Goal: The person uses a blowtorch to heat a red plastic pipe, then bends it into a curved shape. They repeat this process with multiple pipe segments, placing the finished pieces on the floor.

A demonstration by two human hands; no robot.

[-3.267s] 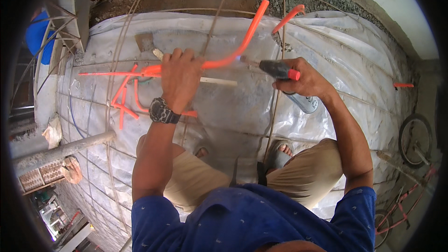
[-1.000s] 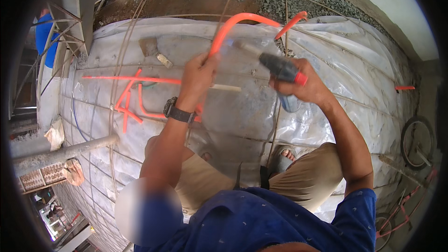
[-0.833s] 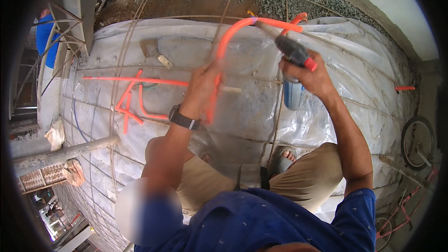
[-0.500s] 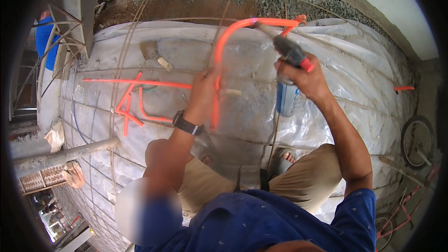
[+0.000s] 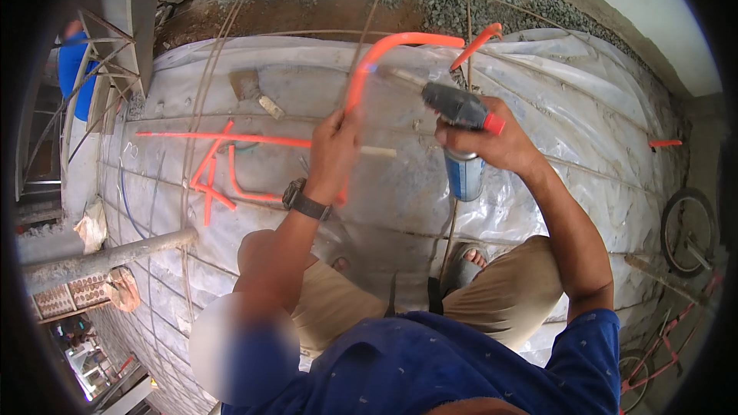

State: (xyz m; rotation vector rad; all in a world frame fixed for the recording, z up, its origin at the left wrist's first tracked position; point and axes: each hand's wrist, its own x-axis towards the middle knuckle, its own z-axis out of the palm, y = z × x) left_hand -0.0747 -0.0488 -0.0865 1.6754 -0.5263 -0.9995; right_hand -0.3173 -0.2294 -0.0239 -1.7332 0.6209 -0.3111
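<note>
In my left hand [image 5: 335, 150] is an orange plastic pipe [image 5: 407, 38], gripped on its straight lower part. From there it rises and bends over to the right. My right hand [image 5: 496, 138] is closed around a gas torch [image 5: 453, 104] with a black-and-red head. A blue gas canister [image 5: 465, 177] hangs beneath that head. The torch's nozzle [image 5: 406, 77] points left at the pipe's bend, a little apart from it, and a small bluish glow shows on the pipe there. Past the pipe's free end stands another short orange pipe [image 5: 480, 44].
Clear plastic sheeting [image 5: 584, 119] covers the ground under a rebar grid. Several orange pipe pieces [image 5: 211, 165] lie left. A metal tube [image 5: 115, 255] and a scaffold frame [image 5: 104, 69] with a person in blue [image 5: 73, 69] are farther left. A bicycle wheel [image 5: 686, 232] stands right; gravel [image 5: 500, 8] lies beyond.
My right hand has brought the torch left and slightly nearer me, its nozzle shifting from the pipe's top stretch to the bend. The held pipe has tilted and moved slightly left.
</note>
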